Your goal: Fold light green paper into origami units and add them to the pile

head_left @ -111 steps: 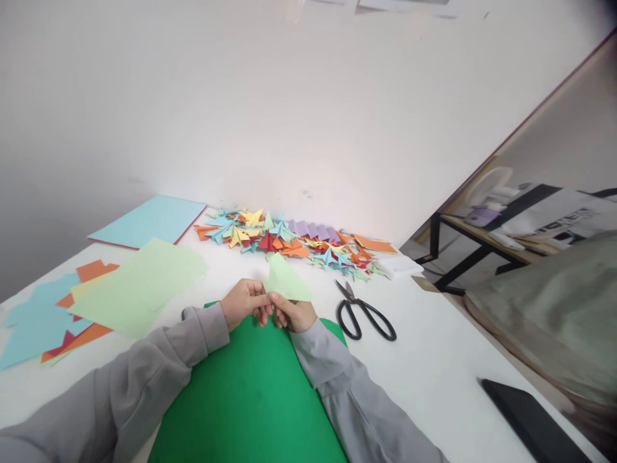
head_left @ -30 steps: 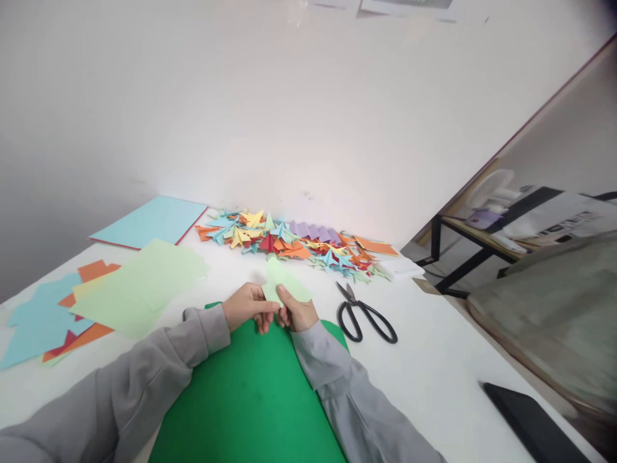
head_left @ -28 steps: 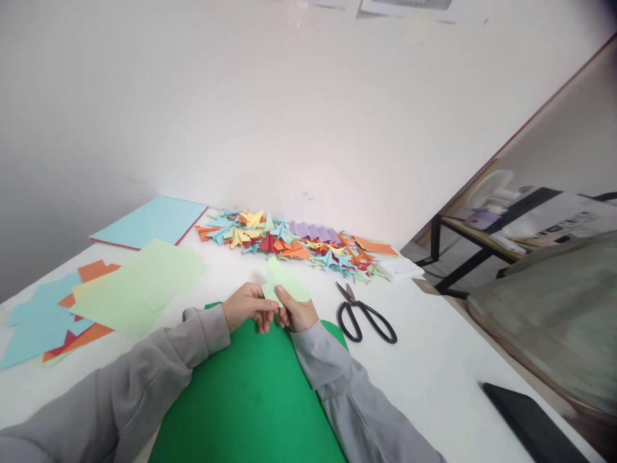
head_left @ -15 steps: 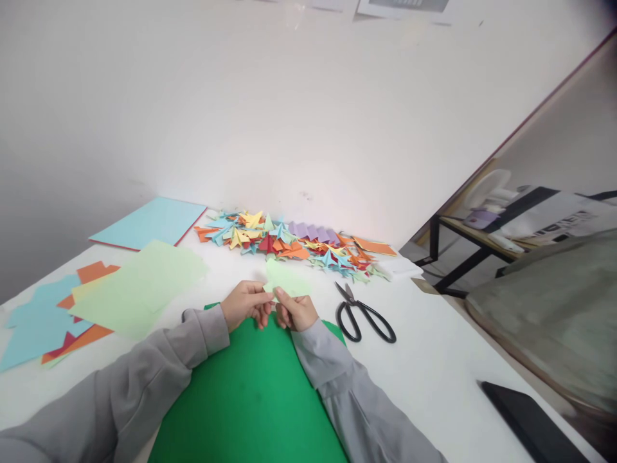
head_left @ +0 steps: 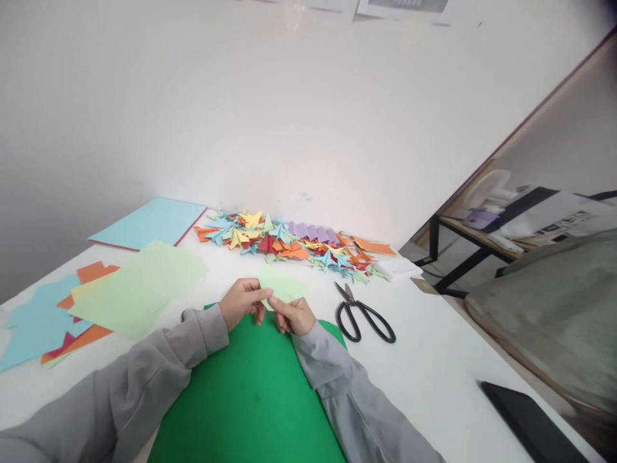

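Both hands meet over the far edge of a green mat. Between them is a small piece of light green paper. My left hand pinches the paper's near left edge with thumb and forefinger. My right hand grips the near edge close beside it, its thumb almost touching the left fingertips. Several folded paper planes in many colours lie heaped beyond the hands. A pair of black-handled scissors rests to the right, its blades apart.
Larger light green sheets and coloured paper offcuts lie at the left. Behind them is a light blue sheet stack. A black flat device sits near the right table edge. The wall rises behind the table.
The light green paper has tilted and shifted slightly left and toward me. My right thumb has straightened and lowered along its edge; my left hand has barely moved.
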Demonstrator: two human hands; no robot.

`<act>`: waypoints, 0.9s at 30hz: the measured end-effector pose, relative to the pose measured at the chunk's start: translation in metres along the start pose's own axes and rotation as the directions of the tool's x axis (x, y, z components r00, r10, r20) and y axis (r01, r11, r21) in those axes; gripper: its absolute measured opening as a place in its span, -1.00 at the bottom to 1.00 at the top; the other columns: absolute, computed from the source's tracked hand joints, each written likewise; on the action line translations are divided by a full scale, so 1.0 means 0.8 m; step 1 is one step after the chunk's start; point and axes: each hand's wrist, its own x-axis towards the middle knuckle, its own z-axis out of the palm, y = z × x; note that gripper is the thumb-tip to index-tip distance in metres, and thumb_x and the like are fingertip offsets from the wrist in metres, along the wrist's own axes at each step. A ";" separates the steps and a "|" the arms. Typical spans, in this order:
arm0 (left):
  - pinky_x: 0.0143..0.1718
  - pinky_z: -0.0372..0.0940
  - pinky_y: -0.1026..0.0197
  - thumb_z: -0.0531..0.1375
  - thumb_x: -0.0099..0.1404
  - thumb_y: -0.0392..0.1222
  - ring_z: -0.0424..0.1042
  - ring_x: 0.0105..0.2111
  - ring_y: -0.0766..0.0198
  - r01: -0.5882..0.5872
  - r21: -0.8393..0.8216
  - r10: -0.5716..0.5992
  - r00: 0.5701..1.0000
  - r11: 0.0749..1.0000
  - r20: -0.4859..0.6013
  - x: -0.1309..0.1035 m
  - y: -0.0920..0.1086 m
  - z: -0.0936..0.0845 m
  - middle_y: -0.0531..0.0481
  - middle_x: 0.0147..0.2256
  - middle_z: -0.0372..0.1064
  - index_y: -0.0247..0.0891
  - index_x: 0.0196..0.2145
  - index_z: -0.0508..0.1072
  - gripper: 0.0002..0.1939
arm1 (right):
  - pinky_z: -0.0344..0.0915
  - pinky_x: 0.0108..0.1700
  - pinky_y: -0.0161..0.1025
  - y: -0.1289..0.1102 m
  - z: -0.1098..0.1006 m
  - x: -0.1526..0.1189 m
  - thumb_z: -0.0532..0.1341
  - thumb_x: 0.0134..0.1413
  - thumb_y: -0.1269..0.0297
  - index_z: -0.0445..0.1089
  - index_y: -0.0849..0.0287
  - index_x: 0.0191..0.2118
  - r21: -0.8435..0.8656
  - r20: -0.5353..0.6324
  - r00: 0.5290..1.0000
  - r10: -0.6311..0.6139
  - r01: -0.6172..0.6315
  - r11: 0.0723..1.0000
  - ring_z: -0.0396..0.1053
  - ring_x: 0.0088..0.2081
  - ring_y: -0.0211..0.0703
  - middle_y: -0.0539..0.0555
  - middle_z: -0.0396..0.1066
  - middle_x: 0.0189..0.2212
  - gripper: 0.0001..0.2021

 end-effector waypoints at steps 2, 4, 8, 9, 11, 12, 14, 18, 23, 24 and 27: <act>-0.80 0.12 0.33 0.24 -0.08 -0.10 0.21 -0.81 0.38 -0.024 0.043 0.026 0.999 0.999 -0.038 0.000 0.001 0.001 0.10 -0.77 0.23 -0.35 -0.61 0.24 -0.71 | -0.12 -0.80 -0.42 0.001 0.001 0.000 0.16 -0.27 -0.09 0.19 0.24 -0.88 -0.014 -0.018 1.000 -0.007 0.007 1.000 -0.04 -0.88 -0.47 -0.07 0.07 -0.96 -0.49; -0.80 0.09 0.35 0.24 -0.08 -0.07 0.21 -0.80 0.39 -0.047 0.077 0.052 0.997 0.996 -0.056 0.001 0.000 0.001 0.08 -0.76 0.24 -0.35 -0.64 0.23 -0.69 | -0.05 -0.79 -0.44 0.001 0.004 -0.001 0.21 -0.28 -0.04 0.26 0.26 -0.80 -0.032 -0.033 0.999 -0.043 0.042 0.999 0.03 -0.85 -0.45 -0.07 0.14 -0.91 -0.56; -0.80 0.04 0.37 0.20 -0.03 -0.05 0.22 -0.78 0.39 -0.089 0.139 0.094 0.995 0.986 -0.030 0.003 -0.005 -0.002 0.07 -0.77 0.23 -0.35 -0.64 0.25 -0.70 | 0.06 -0.77 -0.45 0.002 0.013 0.001 0.20 -0.22 0.02 0.33 0.27 -0.68 -0.014 -0.002 0.992 -0.125 0.125 0.992 0.10 -0.80 -0.44 -0.08 0.19 -0.81 -0.64; -0.79 0.04 0.38 0.21 -0.03 -0.05 0.21 -0.78 0.40 -0.103 0.150 0.109 0.994 0.983 -0.028 0.003 -0.007 -0.003 0.08 -0.77 0.23 -0.35 -0.63 0.27 -0.70 | 0.06 -0.78 -0.45 0.003 0.014 0.001 0.18 -0.21 0.01 0.31 0.27 -0.70 0.010 0.010 0.992 -0.128 0.128 0.992 0.10 -0.80 -0.44 -0.08 0.18 -0.81 -0.62; -0.77 0.05 0.38 0.23 -0.07 -0.07 0.19 -0.78 0.44 -0.128 0.171 0.139 0.989 0.977 -0.051 0.004 -0.008 -0.004 0.10 -0.76 0.23 -0.36 -0.60 0.30 -0.72 | 0.06 -0.78 -0.46 0.004 0.015 0.002 0.17 -0.21 0.00 0.27 0.26 -0.73 0.052 0.020 0.992 -0.122 0.120 0.991 0.09 -0.80 -0.44 -0.08 0.17 -0.82 -0.61; -0.76 0.06 0.38 0.24 -0.08 -0.08 0.18 -0.77 0.45 -0.135 0.177 0.148 0.987 0.975 -0.067 0.004 -0.008 -0.004 0.10 -0.75 0.24 -0.37 -0.58 0.32 -0.72 | 0.07 -0.78 -0.46 0.004 0.015 0.002 0.17 -0.21 0.01 0.26 0.25 -0.72 0.060 0.023 0.993 -0.116 0.115 0.992 0.09 -0.80 -0.44 -0.07 0.18 -0.82 -0.61; -0.74 0.06 0.39 0.26 -0.10 -0.10 0.18 -0.75 0.47 -0.131 0.183 0.150 0.984 0.974 -0.096 0.003 -0.007 -0.005 0.10 -0.73 0.25 -0.39 -0.55 0.36 -0.73 | 0.07 -0.77 -0.46 0.004 0.014 0.001 0.17 -0.19 0.03 0.30 0.26 -0.67 0.042 0.029 0.994 -0.109 0.108 0.993 0.10 -0.79 -0.44 -0.08 0.19 -0.80 -0.64; -0.74 0.02 0.39 0.26 -0.11 -0.11 0.20 -0.75 0.45 -0.084 0.177 0.099 0.992 0.981 -0.081 0.001 -0.003 -0.004 0.09 -0.75 0.24 -0.39 -0.62 0.36 -0.74 | 0.09 -0.74 -0.46 0.000 0.017 -0.003 0.17 -0.18 0.09 0.36 0.26 -0.55 -0.030 0.010 0.989 -0.147 0.148 0.989 0.13 -0.73 -0.43 -0.06 0.24 -0.72 -0.72; -0.73 0.00 0.37 0.25 -0.09 -0.10 0.21 -0.76 0.42 -0.063 0.145 0.066 0.998 0.987 -0.017 0.001 -0.001 -0.002 0.05 -0.77 0.24 -0.39 -0.66 0.33 -0.73 | 0.04 -0.78 -0.46 0.000 0.019 -0.002 0.17 -0.18 0.10 0.35 0.26 -0.59 0.048 0.023 0.987 -0.158 0.157 0.986 0.11 -0.75 -0.42 -0.06 0.23 -0.74 -0.72; -0.73 -0.01 0.37 0.24 -0.07 -0.10 0.21 -0.75 0.42 -0.061 0.140 0.063 0.998 0.988 -0.007 0.001 -0.001 -0.002 0.04 -0.77 0.24 -0.40 -0.67 0.33 -0.72 | 0.03 -0.78 -0.46 0.001 0.019 -0.001 0.17 -0.18 0.09 0.35 0.26 -0.60 0.063 0.023 0.988 -0.151 0.150 0.987 0.10 -0.75 -0.43 -0.06 0.22 -0.74 -0.71; -0.74 -0.02 0.36 0.19 -0.02 -0.04 0.21 -0.77 0.41 -0.049 0.139 0.052 0.999 0.989 -0.012 0.001 -0.002 -0.001 0.00 -0.78 0.25 -0.40 -0.69 0.33 -0.66 | 0.02 -0.79 -0.46 0.005 0.018 0.001 0.18 -0.19 0.10 0.35 0.26 -0.59 0.067 0.020 0.991 -0.132 0.130 0.989 0.11 -0.76 -0.43 -0.06 0.23 -0.74 -0.72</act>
